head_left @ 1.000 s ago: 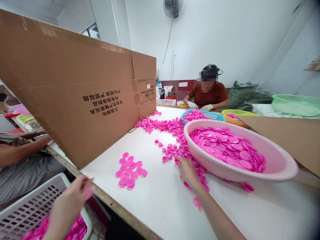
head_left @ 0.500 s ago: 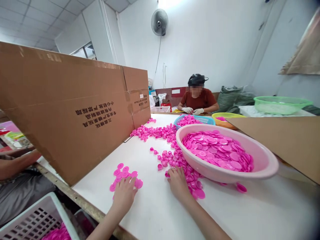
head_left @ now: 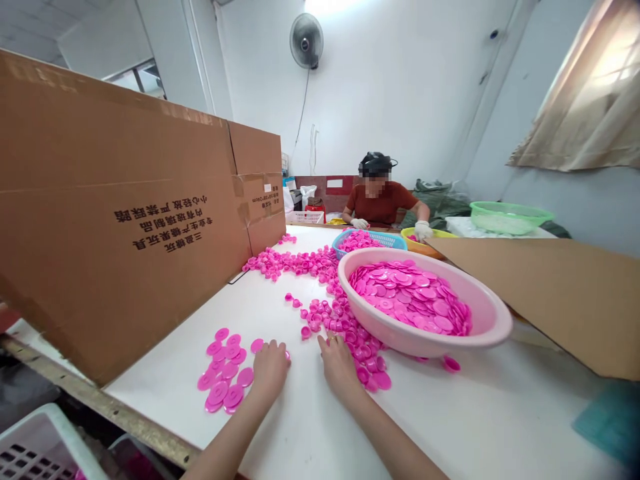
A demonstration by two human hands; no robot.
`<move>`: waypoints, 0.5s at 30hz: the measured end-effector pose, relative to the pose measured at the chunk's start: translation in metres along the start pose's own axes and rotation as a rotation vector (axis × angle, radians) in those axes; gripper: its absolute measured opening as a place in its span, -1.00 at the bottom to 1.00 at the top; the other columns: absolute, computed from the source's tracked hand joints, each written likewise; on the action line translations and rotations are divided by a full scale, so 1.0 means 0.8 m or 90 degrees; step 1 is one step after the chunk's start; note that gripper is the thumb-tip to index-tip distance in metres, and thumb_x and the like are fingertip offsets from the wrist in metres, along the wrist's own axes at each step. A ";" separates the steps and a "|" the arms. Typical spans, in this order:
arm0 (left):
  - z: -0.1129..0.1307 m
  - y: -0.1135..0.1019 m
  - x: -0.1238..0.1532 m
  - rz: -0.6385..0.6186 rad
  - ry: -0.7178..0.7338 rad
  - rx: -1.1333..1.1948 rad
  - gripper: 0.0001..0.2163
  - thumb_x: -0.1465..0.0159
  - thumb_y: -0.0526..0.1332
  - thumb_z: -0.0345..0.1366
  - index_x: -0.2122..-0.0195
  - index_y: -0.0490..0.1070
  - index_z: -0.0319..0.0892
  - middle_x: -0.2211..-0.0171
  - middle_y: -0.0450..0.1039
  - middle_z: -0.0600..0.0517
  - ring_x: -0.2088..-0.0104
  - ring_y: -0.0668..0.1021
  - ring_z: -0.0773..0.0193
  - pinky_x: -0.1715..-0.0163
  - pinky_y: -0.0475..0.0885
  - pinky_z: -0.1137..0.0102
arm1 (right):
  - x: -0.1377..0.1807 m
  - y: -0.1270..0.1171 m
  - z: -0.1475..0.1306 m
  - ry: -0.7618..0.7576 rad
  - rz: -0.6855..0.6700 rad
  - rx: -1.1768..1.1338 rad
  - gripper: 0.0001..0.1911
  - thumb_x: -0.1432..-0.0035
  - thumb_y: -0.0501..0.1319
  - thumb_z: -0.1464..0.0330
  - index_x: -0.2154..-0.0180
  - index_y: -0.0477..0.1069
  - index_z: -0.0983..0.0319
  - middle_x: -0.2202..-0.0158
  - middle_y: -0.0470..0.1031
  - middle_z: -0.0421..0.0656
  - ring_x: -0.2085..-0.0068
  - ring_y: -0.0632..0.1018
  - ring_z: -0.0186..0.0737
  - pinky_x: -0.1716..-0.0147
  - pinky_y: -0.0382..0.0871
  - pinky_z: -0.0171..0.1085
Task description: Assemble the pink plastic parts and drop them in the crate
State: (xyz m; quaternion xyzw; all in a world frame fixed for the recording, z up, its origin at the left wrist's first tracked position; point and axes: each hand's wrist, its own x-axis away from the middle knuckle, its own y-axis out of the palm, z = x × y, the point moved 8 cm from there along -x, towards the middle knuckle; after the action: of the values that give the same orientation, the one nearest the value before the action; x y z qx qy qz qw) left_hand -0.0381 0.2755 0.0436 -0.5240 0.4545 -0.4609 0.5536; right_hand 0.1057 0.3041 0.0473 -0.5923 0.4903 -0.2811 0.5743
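Note:
My left hand [head_left: 270, 368] rests palm down on the white table [head_left: 310, 427], at the right edge of a small cluster of flat pink discs [head_left: 225, 373]; its fingers curl over one or two discs. My right hand [head_left: 340, 363] lies beside it, fingers spread on the near end of a long heap of small pink caps [head_left: 320, 313]. Just right of that hand stands a big pink basin [head_left: 480, 333] filled with pink discs [head_left: 410, 297].
A tall cardboard sheet [head_left: 125, 213] walls the table's left side; another cardboard piece [head_left: 550, 293] lies at the right. A gloved person [head_left: 383, 200] sits at the far end by blue [head_left: 345, 241], yellow [head_left: 425, 248] and green [head_left: 510, 217] basins. A white crate [head_left: 35, 440] sits below left.
My left hand rose from the white crate, reached the table and slid right past the disc cluster. My right hand shifted slightly left along the caps. The view swung to the right.

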 end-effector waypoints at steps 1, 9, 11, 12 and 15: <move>0.008 0.003 -0.002 -0.001 0.014 0.015 -0.80 -0.16 -0.01 -0.35 0.29 0.36 -0.23 0.29 0.35 -0.08 0.24 0.38 0.15 0.32 0.21 0.33 | -0.002 -0.001 0.004 0.008 0.003 0.002 -0.50 -0.02 -0.13 0.65 0.05 0.30 0.26 0.07 0.31 0.03 0.05 0.28 -0.01 0.16 0.19 -0.19; 0.023 0.007 0.009 0.042 0.127 0.155 -0.72 -0.26 -0.16 -0.28 0.22 0.33 -0.14 0.23 0.35 -0.02 0.26 0.37 0.25 0.28 0.20 0.38 | -0.007 -0.015 0.036 0.033 0.003 -0.003 -0.56 0.01 -0.10 0.66 0.24 0.43 0.25 0.16 0.36 -0.01 0.11 0.28 -0.03 0.15 0.12 -0.16; 0.019 0.004 0.007 0.041 0.122 0.170 -0.72 -0.25 -0.15 -0.28 0.23 0.33 -0.14 0.27 0.38 -0.01 0.28 0.37 0.24 0.29 0.20 0.37 | 0.000 -0.019 0.028 0.008 0.003 -0.065 -0.55 0.01 -0.09 0.66 0.17 0.40 0.24 0.18 0.35 -0.03 0.16 0.33 -0.12 0.18 0.17 -0.23; 0.018 0.002 0.006 0.043 0.118 0.174 -0.73 -0.25 -0.14 -0.28 0.25 0.34 -0.15 0.30 0.40 -0.01 0.28 0.38 0.23 0.30 0.20 0.37 | 0.004 -0.019 0.021 -0.009 -0.005 -0.104 -0.55 0.00 -0.09 0.65 0.16 0.39 0.24 0.20 0.34 -0.04 0.20 0.36 -0.18 0.22 0.20 -0.28; 0.015 -0.006 0.004 0.056 0.107 0.223 -0.74 -0.24 -0.13 -0.29 0.32 0.34 -0.16 0.37 0.40 -0.01 0.32 0.39 0.25 0.35 0.21 0.39 | 0.023 -0.013 -0.005 -0.061 -0.032 -0.207 -0.60 -0.07 -0.11 0.59 0.18 0.39 0.23 0.21 0.30 -0.06 0.33 0.41 -0.30 0.33 0.28 -0.36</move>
State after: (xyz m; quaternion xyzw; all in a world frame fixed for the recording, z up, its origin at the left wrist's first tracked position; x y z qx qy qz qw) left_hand -0.0262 0.2745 0.0486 -0.3593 0.4344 -0.5502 0.6160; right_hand 0.1115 0.2842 0.0538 -0.7020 0.4865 -0.1838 0.4866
